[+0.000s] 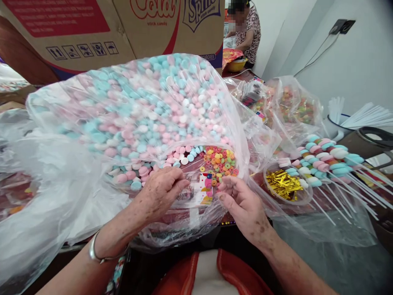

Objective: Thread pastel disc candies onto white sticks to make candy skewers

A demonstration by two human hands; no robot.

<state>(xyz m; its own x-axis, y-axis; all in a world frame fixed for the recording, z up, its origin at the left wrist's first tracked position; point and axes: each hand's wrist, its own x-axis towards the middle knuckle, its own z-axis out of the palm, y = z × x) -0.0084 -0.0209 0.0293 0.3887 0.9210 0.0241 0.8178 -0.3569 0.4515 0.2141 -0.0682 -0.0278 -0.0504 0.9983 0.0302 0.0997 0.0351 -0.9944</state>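
Note:
My left hand (164, 189) is closed, its thumb and fingers bent together at the left of a small printed clear packet (206, 187). What it pinches, if anything, is hidden. Across from it, my right hand (244, 205) has its fingers curled towards the thumb close to the packet's right side. I cannot make out what lies between those fingertips. Just beyond the hands lie ring-shaped candies (219, 164) in red, orange, yellow and green. Pink, blue and white round candies (147, 172) spill from a large clear bag (159, 106) full of them.
At right stand a tub of gold twist ties (284, 184) and candy skewers (328, 159) on white sticks. Behind them are bagged ring candies (291, 102) and a container of white sticks (336, 119). A cardboard box (129, 37) rises behind the bag. Another person (250, 37) sits farther back.

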